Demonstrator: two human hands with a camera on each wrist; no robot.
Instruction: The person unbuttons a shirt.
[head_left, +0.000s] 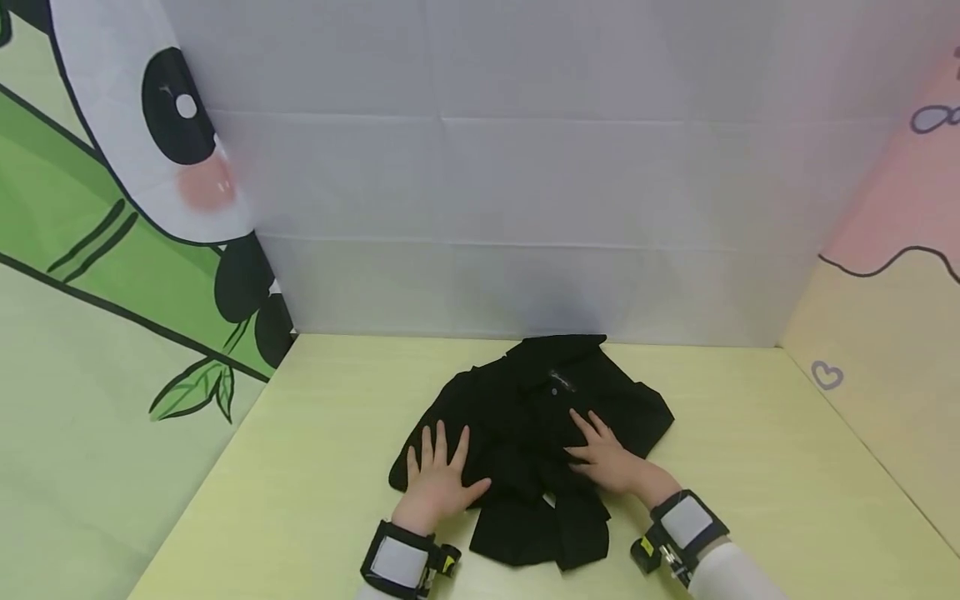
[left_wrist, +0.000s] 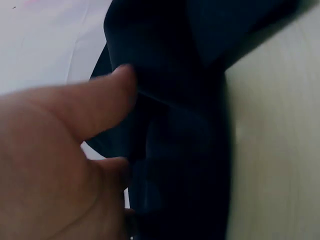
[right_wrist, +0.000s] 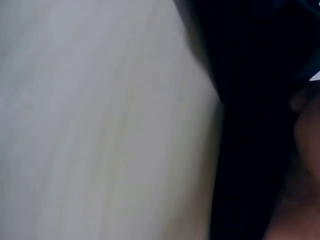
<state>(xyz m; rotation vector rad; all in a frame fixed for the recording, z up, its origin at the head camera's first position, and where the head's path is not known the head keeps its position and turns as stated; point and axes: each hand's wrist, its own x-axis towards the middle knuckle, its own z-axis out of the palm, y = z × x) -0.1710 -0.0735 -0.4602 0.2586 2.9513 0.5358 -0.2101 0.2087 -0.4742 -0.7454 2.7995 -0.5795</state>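
A crumpled black garment lies bunched on the table, with a small button and a pale mark near its upper middle. Its folds hide what exact kind of clothing it is. On its lower left part is my left hand, palm down with fingers spread. My right hand is over the right side, its fingers extended across the cloth. The left wrist view has the thumb beside the dark fabric. In the right wrist view, the blurred hand is partly cut off beside the dark cloth.
The pale yellow table extends around the garment. A light grey wall sheet rises at its far edge. Printed sheets stand on both sides: green bamboo at left, pink and cream at right. Each wrist wears a strapped camera.
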